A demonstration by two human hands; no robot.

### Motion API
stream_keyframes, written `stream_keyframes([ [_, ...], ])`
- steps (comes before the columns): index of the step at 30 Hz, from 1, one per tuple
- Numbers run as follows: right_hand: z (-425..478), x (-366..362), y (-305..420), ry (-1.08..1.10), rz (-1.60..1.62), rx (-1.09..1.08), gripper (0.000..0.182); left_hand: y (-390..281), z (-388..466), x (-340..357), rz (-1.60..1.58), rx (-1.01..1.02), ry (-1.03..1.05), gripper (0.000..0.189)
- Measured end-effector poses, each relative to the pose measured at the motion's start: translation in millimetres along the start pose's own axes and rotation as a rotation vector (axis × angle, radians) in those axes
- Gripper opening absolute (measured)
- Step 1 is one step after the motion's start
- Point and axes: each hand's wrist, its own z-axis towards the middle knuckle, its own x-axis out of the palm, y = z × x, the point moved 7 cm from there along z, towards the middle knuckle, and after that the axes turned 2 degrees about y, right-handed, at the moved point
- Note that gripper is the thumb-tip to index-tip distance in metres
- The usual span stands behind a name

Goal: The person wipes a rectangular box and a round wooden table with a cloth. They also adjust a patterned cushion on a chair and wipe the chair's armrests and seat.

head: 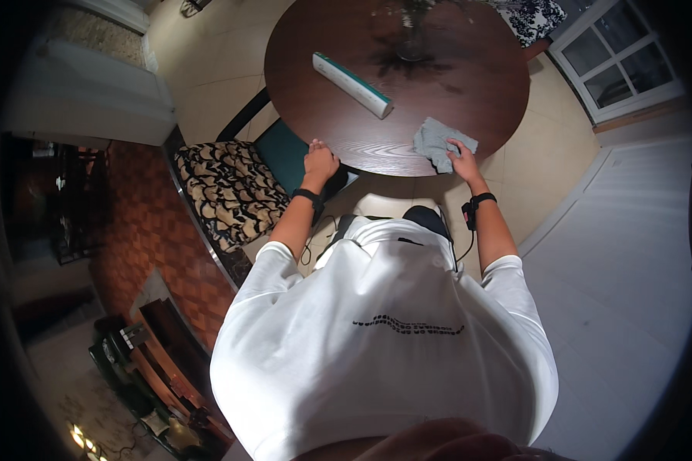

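Note:
My right hand point(463, 160) rests on a crumpled grey cloth point(434, 142) near the front right edge of the round dark wooden table point(467, 75); its fingers lie over the cloth, thumb and fingertips on the fabric. At the table's front left edge is my left hand point(321, 161), fingers bent and close together, with nothing seen in it; whether it touches the edge is unclear. Between and beyond the hands, a long white and green box point(352, 84) lies slantwise on the tabletop.
A glass vase point(412, 43) with flowers stands towards the table's far side. Left of the table is a chair with a patterned cushion point(228, 193). A second patterned seat point(533, 20) shows at the far right, beside a white-framed glazed panel point(617, 57). Cables hang near my wrists.

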Motion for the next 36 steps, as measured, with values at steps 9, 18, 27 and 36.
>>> stream_keyframes([
  [9,15,-48,-54,0.087,-0.385,0.085,0.08,-169,-45,27,-0.037,0.104,0.177,0.073],
  [18,-48,-3,25,0.655,-0.714,-0.296,0.085,-219,-53,61,-0.068,-0.075,0.194,0.085],
  [27,-8,-60,-11,0.365,-0.461,-0.313,0.067,-217,-67,76,-0.047,0.229,0.498,0.062],
  [36,37,-116,-62,0.336,-0.616,-0.074,0.07,-371,-32,-9,-0.33,0.309,0.29,0.062],
])
